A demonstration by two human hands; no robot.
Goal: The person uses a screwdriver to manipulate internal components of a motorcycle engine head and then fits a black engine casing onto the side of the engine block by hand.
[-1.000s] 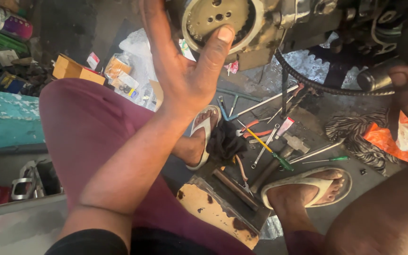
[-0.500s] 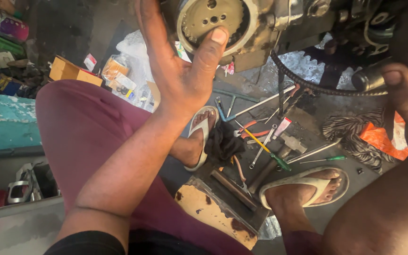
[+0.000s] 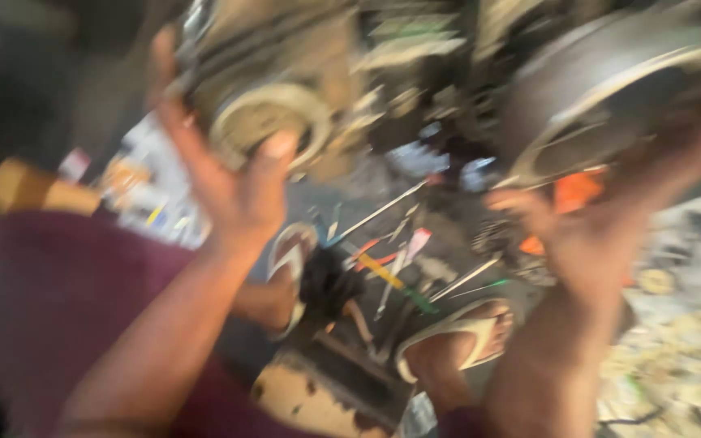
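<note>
The view is heavily blurred by motion. My left hand (image 3: 233,182) is raised with fingers spread, its thumb and palm against the round metal face of an engine block (image 3: 273,122) at the top centre. My right hand (image 3: 586,235) reaches up at the right under a dark curved metal part (image 3: 602,105) of the same machine; whether it grips that part is too blurred to tell. My maroon-clad knee (image 3: 66,308) fills the lower left.
Loose hand tools (image 3: 403,259), among them screwdrivers and rods, lie on the dark ground between my sandalled feet (image 3: 456,345). Boxes and packets (image 3: 131,195) sit at the left. A worn wooden block (image 3: 302,397) lies at the bottom. Pale debris (image 3: 683,357) covers the right ground.
The camera has swung, so the engine and ground shifted and blurred. My right hand has risen from beside the belt to under the dark curved part. My left hand stays on the round engine face.
</note>
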